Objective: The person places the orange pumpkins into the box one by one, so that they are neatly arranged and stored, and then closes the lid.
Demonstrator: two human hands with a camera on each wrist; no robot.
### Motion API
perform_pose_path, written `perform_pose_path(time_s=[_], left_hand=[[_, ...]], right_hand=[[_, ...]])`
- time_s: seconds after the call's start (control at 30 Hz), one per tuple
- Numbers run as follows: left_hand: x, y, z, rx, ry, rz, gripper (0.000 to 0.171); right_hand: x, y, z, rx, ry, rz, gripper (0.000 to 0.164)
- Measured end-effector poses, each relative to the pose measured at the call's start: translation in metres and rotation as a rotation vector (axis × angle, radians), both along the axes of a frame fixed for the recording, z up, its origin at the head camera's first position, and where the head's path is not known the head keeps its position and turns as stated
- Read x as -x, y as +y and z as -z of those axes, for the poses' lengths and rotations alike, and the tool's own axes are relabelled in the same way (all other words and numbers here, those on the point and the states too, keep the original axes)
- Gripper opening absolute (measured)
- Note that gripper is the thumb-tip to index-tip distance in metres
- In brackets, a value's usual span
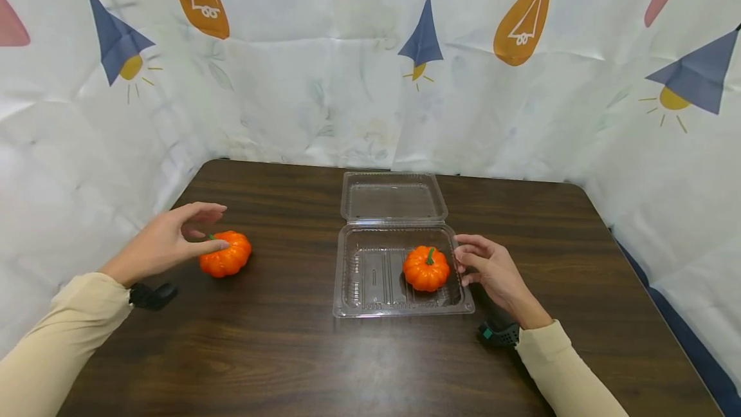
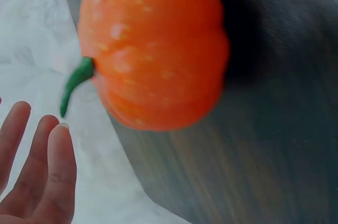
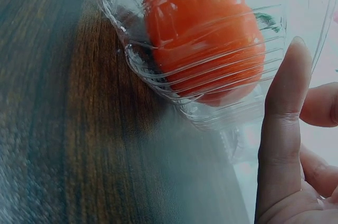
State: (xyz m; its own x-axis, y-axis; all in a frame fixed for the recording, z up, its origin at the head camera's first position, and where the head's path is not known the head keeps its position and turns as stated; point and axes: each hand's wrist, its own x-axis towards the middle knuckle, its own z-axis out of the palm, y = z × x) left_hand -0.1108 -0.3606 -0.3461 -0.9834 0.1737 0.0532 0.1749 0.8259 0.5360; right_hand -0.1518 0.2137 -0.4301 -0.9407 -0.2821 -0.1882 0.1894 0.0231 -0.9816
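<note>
Left hand (image 1: 164, 237) has the loose pumpkin (image 1: 234, 256) right there, nothing gripped.
So the pumpkin's on the table (image 1: 289, 352), well left of the clear box (image 1: 370, 282), way closer to the left hand than the right hand (image 1: 494, 272). Left fingers and thumb are spread wide, holding nothing; from the head view it sits just under them. It's roundish, no real long axis, but its stem (image 2: 76, 86) leans toward the fingertips. Right fingers are loosely bent at the box's right edge, beside the second pumpkin (image 1: 425, 272) inside; can't tell if they're pinching.
</note>
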Motion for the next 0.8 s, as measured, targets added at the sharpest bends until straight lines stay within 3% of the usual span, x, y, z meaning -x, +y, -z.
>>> perform_pose_path(time_s=[0.27, 0.53, 0.8], left_hand=[[-0.012, -0.015, 0.012, -0.054, 0.015, 0.002, 0.069], [-0.018, -0.025, 0.023, -0.049, 0.019, -0.023, 0.071], [-0.020, -0.025, 0.032, -0.058, -0.034, -0.045, 0.076]], right_hand=[[0.000, 0.000, -0.004, -0.007, 0.003, -0.001, 0.051], [0.000, 0.000, -0.005, -0.006, 0.000, -0.003, 0.050], [0.000, -0.001, -0.003, -0.010, -0.001, 0.006, 0.046]])
